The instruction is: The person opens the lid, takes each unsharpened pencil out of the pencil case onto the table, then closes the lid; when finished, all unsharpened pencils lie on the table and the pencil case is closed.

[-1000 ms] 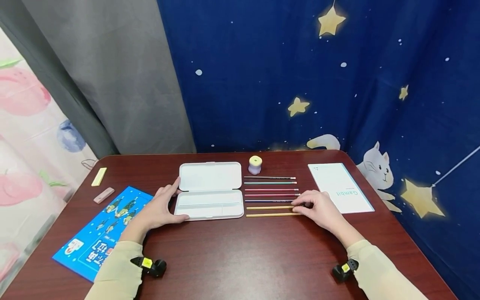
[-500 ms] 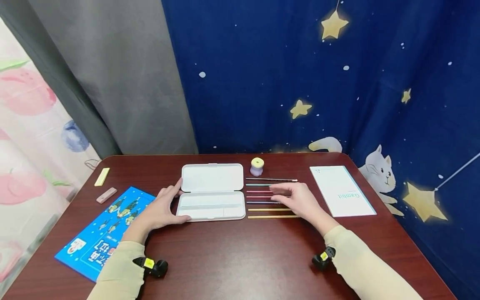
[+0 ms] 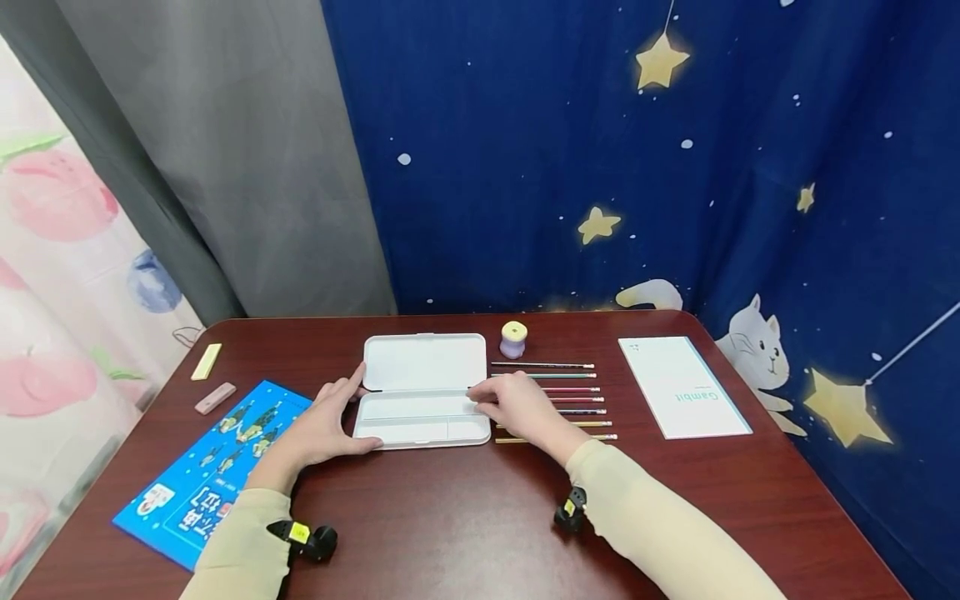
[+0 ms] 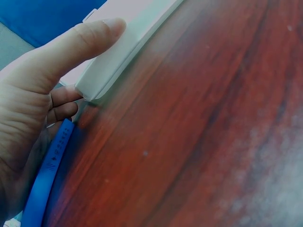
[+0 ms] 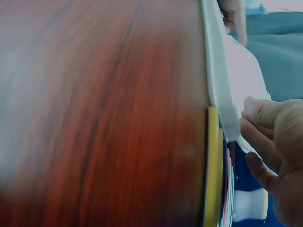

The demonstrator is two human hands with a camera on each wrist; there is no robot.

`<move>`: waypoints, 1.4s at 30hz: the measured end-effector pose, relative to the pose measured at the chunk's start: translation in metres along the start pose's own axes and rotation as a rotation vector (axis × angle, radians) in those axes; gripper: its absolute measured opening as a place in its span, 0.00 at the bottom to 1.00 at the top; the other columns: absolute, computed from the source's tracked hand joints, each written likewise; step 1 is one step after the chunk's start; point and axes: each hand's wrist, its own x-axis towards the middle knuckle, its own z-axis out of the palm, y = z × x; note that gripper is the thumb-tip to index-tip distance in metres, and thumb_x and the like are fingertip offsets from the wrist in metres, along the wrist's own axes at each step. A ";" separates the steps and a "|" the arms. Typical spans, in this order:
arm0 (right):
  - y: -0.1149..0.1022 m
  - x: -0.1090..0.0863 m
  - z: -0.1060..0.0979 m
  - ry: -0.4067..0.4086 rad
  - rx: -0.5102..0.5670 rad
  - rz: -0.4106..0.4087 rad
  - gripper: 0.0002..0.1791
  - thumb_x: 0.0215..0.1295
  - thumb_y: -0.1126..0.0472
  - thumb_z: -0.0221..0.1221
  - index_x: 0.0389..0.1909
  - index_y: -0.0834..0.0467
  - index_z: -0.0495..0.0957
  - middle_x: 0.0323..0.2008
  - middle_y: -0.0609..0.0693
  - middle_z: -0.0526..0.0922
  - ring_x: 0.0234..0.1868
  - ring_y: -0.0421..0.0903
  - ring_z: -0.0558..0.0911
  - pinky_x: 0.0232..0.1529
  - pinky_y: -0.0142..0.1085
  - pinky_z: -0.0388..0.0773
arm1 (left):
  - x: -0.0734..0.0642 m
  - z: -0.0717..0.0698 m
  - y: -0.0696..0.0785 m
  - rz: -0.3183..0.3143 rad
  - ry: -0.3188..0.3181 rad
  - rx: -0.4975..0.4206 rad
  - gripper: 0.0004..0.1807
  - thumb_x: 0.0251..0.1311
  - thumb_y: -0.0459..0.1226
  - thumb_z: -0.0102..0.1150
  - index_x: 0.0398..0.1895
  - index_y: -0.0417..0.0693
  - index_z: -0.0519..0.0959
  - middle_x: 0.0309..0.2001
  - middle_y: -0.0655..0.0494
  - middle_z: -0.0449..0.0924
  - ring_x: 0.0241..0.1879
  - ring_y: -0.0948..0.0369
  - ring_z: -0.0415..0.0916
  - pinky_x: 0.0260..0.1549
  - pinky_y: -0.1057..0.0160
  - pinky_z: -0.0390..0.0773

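A white pencil case [image 3: 422, 429] lies with its lid [image 3: 425, 362] raised back on the dark red table. My left hand [image 3: 318, 429] holds its left end, thumb along the front edge and fingers round the side. In the left wrist view, the thumb lies over the white case [image 4: 120, 52]. My right hand [image 3: 521, 408] is at the case's right end, thumb and fingertips over the rim; whether they touch it is hard to tell. Under that hand and wrist, several pencils [image 3: 573, 389] lie in a row, partly hidden.
Behind the pencils stands a small yellow and purple spool-shaped thing [image 3: 513, 340]. A white notebook [image 3: 682, 387] lies right. On the left are a blue booklet [image 3: 213, 475], a pink eraser-like block [image 3: 215, 398] and a pale yellow strip [image 3: 206, 362]. Curtains hang beyond the table.
My right hand has moved left, from the right ends of the pencils across the row to the case's right end. My left hand has stayed at the case.
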 end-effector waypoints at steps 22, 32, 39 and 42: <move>-0.016 0.021 0.016 -0.062 -0.172 -0.017 0.07 0.68 0.57 0.70 0.44 0.45 0.93 0.41 0.39 0.91 0.45 0.39 0.88 0.51 0.38 0.81 | 0.002 0.000 0.000 -0.007 -0.006 -0.015 0.73 0.44 0.68 0.77 0.87 0.52 0.44 0.63 0.56 0.72 0.65 0.53 0.61 0.59 0.40 0.75; -0.019 0.025 0.024 -0.073 -0.165 0.006 0.06 0.66 0.58 0.72 0.42 0.46 0.93 0.41 0.39 0.91 0.47 0.40 0.88 0.49 0.38 0.82 | 0.000 0.001 0.000 -0.011 -0.012 -0.020 0.74 0.44 0.67 0.78 0.87 0.52 0.44 0.63 0.56 0.72 0.64 0.53 0.62 0.59 0.40 0.75; -0.014 0.021 0.024 -0.024 -0.166 -0.046 0.05 0.70 0.57 0.69 0.43 0.48 0.91 0.40 0.42 0.88 0.44 0.42 0.84 0.49 0.37 0.80 | 0.001 -0.002 0.003 -0.012 -0.011 -0.022 0.73 0.44 0.67 0.78 0.86 0.50 0.45 0.64 0.55 0.72 0.64 0.53 0.62 0.59 0.40 0.76; -0.012 0.018 0.021 0.029 -0.180 -0.073 0.05 0.70 0.56 0.68 0.43 0.48 0.90 0.40 0.42 0.87 0.44 0.43 0.83 0.49 0.38 0.80 | 0.001 -0.003 0.004 -0.014 -0.010 -0.016 0.73 0.44 0.67 0.78 0.86 0.49 0.45 0.63 0.55 0.72 0.64 0.53 0.62 0.59 0.40 0.76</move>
